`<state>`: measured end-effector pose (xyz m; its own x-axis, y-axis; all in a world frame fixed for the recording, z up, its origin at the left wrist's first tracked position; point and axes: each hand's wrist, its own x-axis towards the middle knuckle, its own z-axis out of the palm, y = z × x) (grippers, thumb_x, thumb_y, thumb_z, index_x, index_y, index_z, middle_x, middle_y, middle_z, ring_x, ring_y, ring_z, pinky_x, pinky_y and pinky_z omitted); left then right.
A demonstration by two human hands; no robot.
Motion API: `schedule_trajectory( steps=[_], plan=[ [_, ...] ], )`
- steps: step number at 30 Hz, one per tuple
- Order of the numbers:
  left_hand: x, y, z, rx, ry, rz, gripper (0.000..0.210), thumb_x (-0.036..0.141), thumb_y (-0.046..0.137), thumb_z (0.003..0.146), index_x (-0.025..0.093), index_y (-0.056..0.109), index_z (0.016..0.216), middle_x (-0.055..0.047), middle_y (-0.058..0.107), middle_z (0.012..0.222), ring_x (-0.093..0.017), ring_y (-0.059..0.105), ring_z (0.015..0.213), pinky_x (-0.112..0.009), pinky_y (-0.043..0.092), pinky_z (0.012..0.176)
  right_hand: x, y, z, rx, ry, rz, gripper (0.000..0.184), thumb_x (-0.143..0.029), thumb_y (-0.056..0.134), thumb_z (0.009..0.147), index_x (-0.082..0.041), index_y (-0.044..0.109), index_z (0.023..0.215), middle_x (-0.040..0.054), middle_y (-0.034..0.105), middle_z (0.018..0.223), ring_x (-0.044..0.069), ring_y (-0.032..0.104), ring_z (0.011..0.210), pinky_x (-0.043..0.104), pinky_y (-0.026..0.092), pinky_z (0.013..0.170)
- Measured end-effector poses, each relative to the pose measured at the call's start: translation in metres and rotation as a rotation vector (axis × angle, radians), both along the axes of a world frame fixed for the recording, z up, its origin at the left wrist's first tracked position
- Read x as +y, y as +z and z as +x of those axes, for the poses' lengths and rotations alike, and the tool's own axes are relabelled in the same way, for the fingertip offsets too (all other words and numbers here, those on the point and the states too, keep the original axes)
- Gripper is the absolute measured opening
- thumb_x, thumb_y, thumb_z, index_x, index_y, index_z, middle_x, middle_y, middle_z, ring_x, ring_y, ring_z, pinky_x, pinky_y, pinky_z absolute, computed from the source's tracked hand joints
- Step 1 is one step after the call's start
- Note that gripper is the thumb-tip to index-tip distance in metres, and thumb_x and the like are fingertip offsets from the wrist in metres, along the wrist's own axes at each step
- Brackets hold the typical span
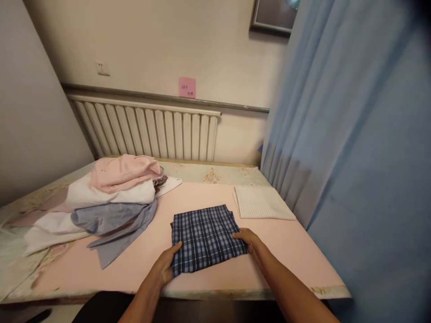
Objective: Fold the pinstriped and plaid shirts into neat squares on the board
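Observation:
A folded blue plaid garment [207, 237], dark navy with lighter checks, is held between my two hands over the pink sheet [269, 264]. My left hand [166, 262] grips its lower left edge, thumb on top and fingers hidden beneath. On the other side, my right hand [248, 238] pinches the right edge in the same way. Whether the garment's far edge rests on the sheet I cannot tell. Beyond my right hand lies a folded white striped cloth [264, 202], flat and apart from the plaid one.
To the left is a loose heap with a pink cloth [126, 172], white cloth [111, 195] and a blue-grey garment [114, 220]. A blue curtain [323, 112] hangs along the right side. Behind the bed, a radiator [148, 128] runs along the wall, with a pink note [187, 87] above.

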<state>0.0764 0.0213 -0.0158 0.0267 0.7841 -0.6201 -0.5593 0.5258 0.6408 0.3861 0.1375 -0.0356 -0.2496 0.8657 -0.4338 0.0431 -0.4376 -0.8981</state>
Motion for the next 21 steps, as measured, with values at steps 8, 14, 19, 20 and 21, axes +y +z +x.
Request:
schedule_trajectory(
  steps=[8, 14, 19, 20, 21],
  plan=[
    [0.008, 0.002, -0.011, -0.155, -0.029, 0.030, 0.040, 0.014, 0.066, 0.078, 0.010, 0.056, 0.116, -0.015, 0.075, 0.097, -0.029, 0.071, 0.093, -0.047, 0.057, 0.088, -0.026, 0.009, 0.007, 0.159, -0.010, -0.043, 0.027, -0.016, 0.068, 0.051, -0.016, 0.066, 0.078, 0.0045, 0.072, 0.071, 0.021, 0.068, 0.068, 0.036, 0.054, 0.071],
    [0.021, 0.017, -0.007, -0.060, -0.071, 0.092, 0.049, 0.002, 0.070, 0.066, 0.015, 0.058, 0.112, -0.010, 0.075, 0.093, -0.029, 0.071, 0.093, -0.046, 0.056, 0.089, -0.028, 0.023, -0.010, 0.218, -0.084, 0.030, 0.024, -0.015, 0.065, 0.051, -0.015, 0.064, 0.075, 0.0017, 0.069, 0.064, 0.018, 0.063, 0.060, 0.033, 0.051, 0.066],
    [0.037, 0.067, 0.005, 0.008, -0.155, 0.184, 0.045, 0.000, 0.071, 0.060, 0.015, 0.063, 0.101, -0.008, 0.075, 0.088, -0.030, 0.072, 0.089, -0.043, 0.059, 0.083, -0.020, 0.064, 0.000, 0.302, -0.076, 0.161, 0.030, -0.015, 0.067, 0.053, -0.016, 0.066, 0.083, 0.0000, 0.070, 0.072, 0.015, 0.062, 0.064, 0.026, 0.047, 0.064],
    [0.042, 0.078, 0.010, 0.016, -0.174, 0.196, 0.044, 0.000, 0.072, 0.059, 0.015, 0.064, 0.100, -0.008, 0.075, 0.087, -0.030, 0.072, 0.088, -0.042, 0.059, 0.082, -0.018, 0.075, 0.007, 0.319, -0.062, 0.182, 0.029, -0.016, 0.068, 0.054, -0.016, 0.066, 0.083, 0.0001, 0.070, 0.072, 0.015, 0.062, 0.064, 0.026, 0.046, 0.063],
    [0.048, 0.087, 0.015, 0.018, -0.191, 0.205, 0.043, 0.001, 0.073, 0.059, 0.014, 0.064, 0.099, -0.009, 0.075, 0.087, -0.030, 0.072, 0.087, -0.042, 0.059, 0.081, -0.015, 0.086, 0.016, 0.327, -0.055, 0.197, 0.028, -0.016, 0.070, 0.055, -0.015, 0.066, 0.082, 0.0001, 0.069, 0.071, 0.014, 0.061, 0.063, 0.025, 0.046, 0.063]
  ],
)
